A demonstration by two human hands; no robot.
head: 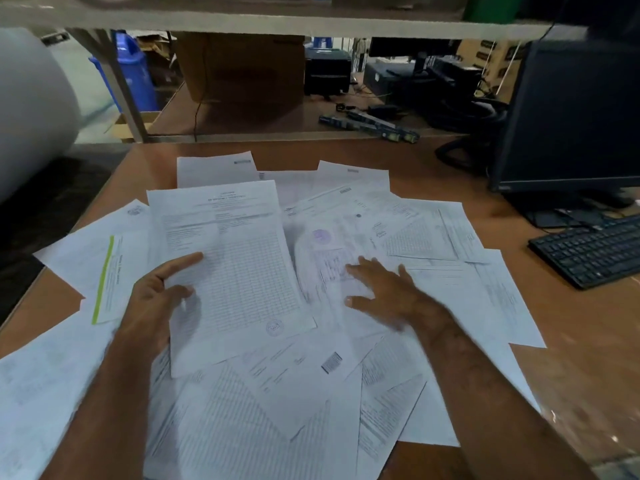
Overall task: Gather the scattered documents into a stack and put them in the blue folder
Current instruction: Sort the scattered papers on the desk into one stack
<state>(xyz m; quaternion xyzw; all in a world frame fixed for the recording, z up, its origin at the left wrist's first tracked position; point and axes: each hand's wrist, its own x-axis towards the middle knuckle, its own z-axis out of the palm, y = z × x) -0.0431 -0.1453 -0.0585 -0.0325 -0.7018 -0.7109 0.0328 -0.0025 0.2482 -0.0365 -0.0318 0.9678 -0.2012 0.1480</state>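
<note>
Gathering documents (346, 341), spread across desk (571, 341) mid-frame. Left hand (152, 299) pinches gridded sheet (239, 271) at its left edge; right hand (384, 289) lies flat, fingers straight, on stamped sheet (329, 258). We sweep outer sheets inward, square edges. Blue folder not in view.

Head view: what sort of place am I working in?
Probably a warehouse office desk: a black computer monitor and black keyboard on a brown wooden desk, brown cardboard box behind.
</note>
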